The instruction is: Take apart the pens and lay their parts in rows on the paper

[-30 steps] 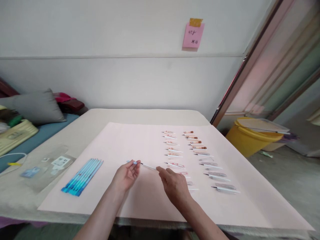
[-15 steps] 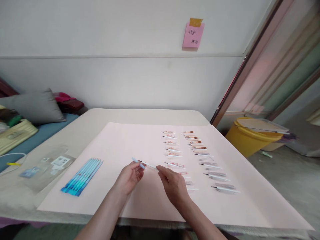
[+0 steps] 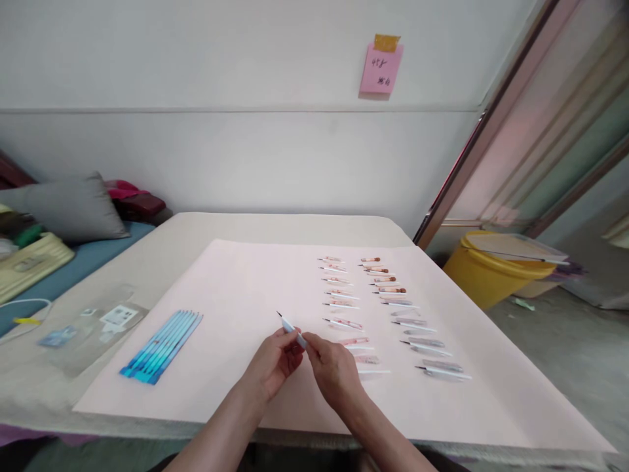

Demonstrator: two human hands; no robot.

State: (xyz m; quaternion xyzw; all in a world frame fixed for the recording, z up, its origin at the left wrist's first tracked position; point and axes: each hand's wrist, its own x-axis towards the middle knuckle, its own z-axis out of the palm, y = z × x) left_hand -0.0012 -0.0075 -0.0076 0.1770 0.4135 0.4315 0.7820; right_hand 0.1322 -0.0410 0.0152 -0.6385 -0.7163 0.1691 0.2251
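Observation:
My left hand [image 3: 272,362] and my right hand [image 3: 333,368] meet above the near middle of a pink paper sheet [image 3: 236,288]. Together they pinch a thin white pen refill [image 3: 291,327] whose dark tip points up and to the left. Whatever else the fingers cover is hidden. To the right of my hands lie two rows of several small pen parts [image 3: 373,308], white refills and clear caps. A bundle of several blue pen barrels [image 3: 163,337] lies on the sheet's left side.
A clear plastic bag [image 3: 93,324] with labels lies on the beige table [image 3: 275,226] left of the sheet. A grey cushion [image 3: 69,206] and a yellow case [image 3: 29,262] sit far left. A yellow bucket [image 3: 491,269] stands on the floor at right. A pink note [image 3: 379,67] hangs on the wall.
My hands have drawn together and slightly nearer to me. The refill, earlier stretched level between them with a blue piece at its left end, now sticks up from the joined fingers, tip up-left.

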